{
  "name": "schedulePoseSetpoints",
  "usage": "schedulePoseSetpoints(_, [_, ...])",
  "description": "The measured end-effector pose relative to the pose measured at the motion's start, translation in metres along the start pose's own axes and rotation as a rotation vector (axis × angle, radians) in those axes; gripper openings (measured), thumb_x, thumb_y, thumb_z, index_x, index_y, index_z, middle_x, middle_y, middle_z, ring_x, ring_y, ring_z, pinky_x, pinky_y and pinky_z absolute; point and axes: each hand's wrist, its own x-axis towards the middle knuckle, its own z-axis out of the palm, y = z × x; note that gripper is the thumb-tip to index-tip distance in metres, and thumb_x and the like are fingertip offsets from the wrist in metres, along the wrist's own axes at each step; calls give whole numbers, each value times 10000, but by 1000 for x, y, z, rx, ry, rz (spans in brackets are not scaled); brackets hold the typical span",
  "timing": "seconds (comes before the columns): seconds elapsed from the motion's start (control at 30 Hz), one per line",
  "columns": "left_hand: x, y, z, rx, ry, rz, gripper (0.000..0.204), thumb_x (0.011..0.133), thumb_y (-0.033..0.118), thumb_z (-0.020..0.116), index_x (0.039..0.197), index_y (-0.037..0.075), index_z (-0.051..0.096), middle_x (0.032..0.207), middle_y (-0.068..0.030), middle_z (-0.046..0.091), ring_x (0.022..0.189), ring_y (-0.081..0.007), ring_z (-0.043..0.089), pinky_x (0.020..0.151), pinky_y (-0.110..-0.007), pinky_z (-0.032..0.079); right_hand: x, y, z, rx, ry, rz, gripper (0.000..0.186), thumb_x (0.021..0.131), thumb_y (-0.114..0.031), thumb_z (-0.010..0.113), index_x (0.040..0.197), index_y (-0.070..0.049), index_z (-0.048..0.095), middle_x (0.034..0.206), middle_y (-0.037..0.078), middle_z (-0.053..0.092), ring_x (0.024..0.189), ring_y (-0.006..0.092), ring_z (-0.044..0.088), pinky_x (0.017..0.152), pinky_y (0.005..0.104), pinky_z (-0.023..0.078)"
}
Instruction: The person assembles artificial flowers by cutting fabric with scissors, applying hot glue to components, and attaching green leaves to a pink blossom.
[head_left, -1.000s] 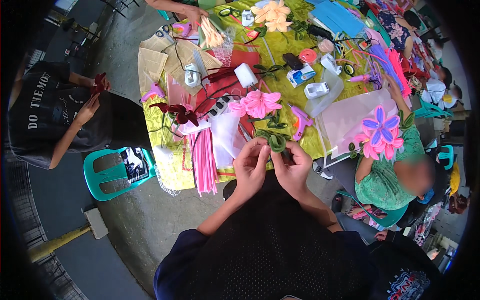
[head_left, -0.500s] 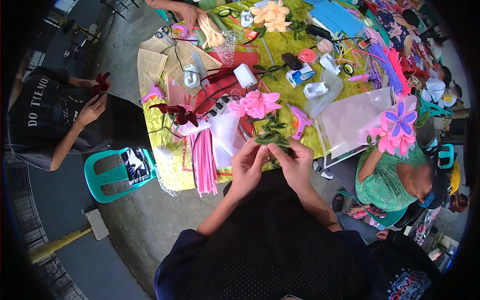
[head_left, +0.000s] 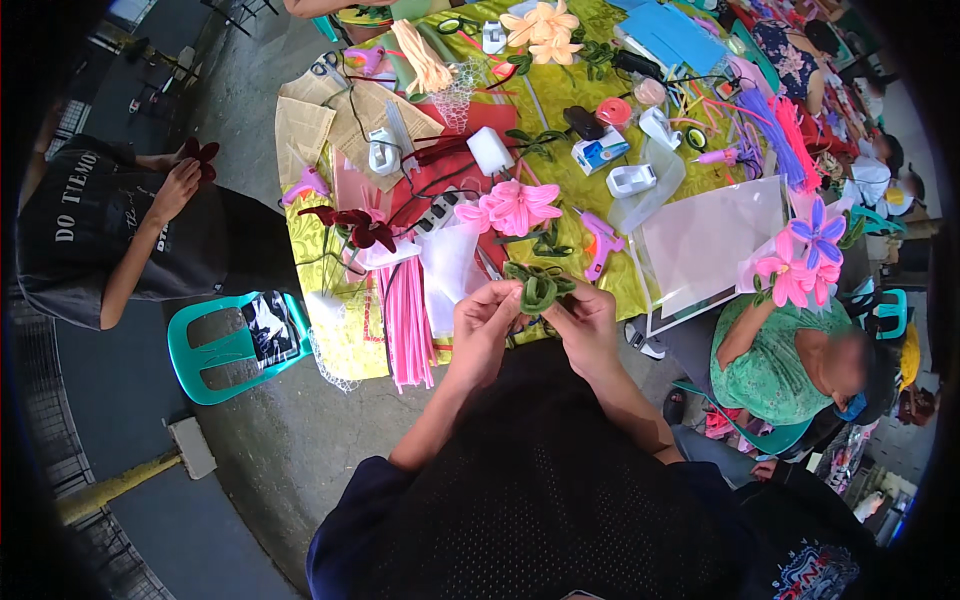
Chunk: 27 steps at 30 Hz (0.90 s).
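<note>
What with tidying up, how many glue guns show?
4: one glue gun beyond the right hand, one leftmost, one upper left, one by purple stems; more may be hidden.

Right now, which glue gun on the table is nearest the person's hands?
The glue gun just beyond the right hand, between a pink flower and a translucent sheet. The others in view lie farther from both hands.

1. A cloth-covered table, its yellow-green cover patterned (where it shows between the clutter).
2. Far side: peach flowers and blue sheets.
3. Left: brown printed paper; a pink bundle of stems overhanging the near edge.
4. Right: a pink-and-purple glue gun, a white tape dispenser, a purple bundle of stems.
</note>
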Motion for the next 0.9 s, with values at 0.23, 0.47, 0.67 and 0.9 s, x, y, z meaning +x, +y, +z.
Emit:
schedulePoseSetpoints(0.23, [-5,-1,15,201,193,61,190,828,-63,550,1011,-46,599,912,-56,623,852,-105,566,761,-238,453,0,1,0,-108,80,-173,70,758,59,651,815,24,631,682,-1,538,627,39,473,880,280,416])
schedulePoseSetpoints(0.47, [-13,10,18,628,105,304,178,822,-47,563,989,-34,624,1003,-92,585,903,-111,515,781,-219,405,-3,-7,5,-229,85,-238,69,751,49,657,806,20,628,677,-18,528,579,26,404,540,177,363])
schedulePoseSetpoints(0.67, [-15,21,13,320,107,118,190,829,-37,578,1012,-31,628,953,-74,615,879,-100,545,769,-231,434,-3,-11,11,-426,7,-350,74,735,68,639,749,10,596,674,2,524,565,26,416,456,178,273])
schedulePoseSetpoints(0.9, [-14,17,6,285,149,117,163,848,-20,555,994,-44,625,944,-65,626,818,-95,563,756,-225,435,3,-14,15,-485,4,-399,86,716,49,675,756,11,610,678,0,544,555,14,420,430,171,255])
